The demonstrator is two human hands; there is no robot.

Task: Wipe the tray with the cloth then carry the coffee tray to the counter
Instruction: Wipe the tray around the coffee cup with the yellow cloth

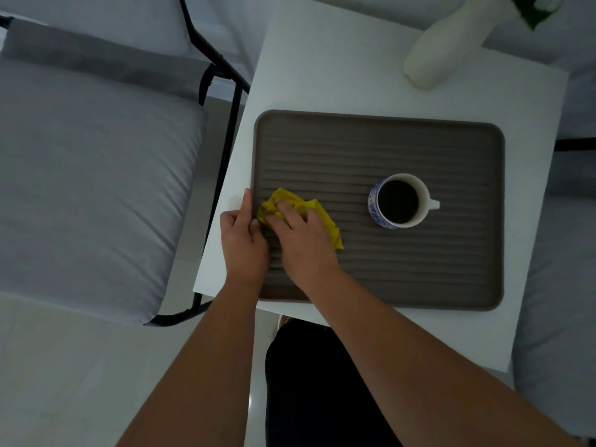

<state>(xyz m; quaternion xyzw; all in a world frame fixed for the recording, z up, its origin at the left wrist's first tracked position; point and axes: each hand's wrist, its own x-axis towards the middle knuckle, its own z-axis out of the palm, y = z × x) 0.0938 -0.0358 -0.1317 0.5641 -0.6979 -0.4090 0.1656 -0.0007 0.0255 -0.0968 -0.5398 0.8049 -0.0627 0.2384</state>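
A brown ribbed tray lies on a small white table. On its right half stands a blue-and-white cup full of dark coffee, handle pointing right. A crumpled yellow cloth lies on the tray's left part under my right hand, whose spread fingers press it down onto the ribs. My left hand rests at the tray's left rim, index finger stretched along the edge, the other fingers curled at the rim.
A white vase with green leaves stands at the table's far right. A grey cushioned chair with a black metal frame is close on the left. Another grey cushion borders the table's right side. Pale floor lies below.
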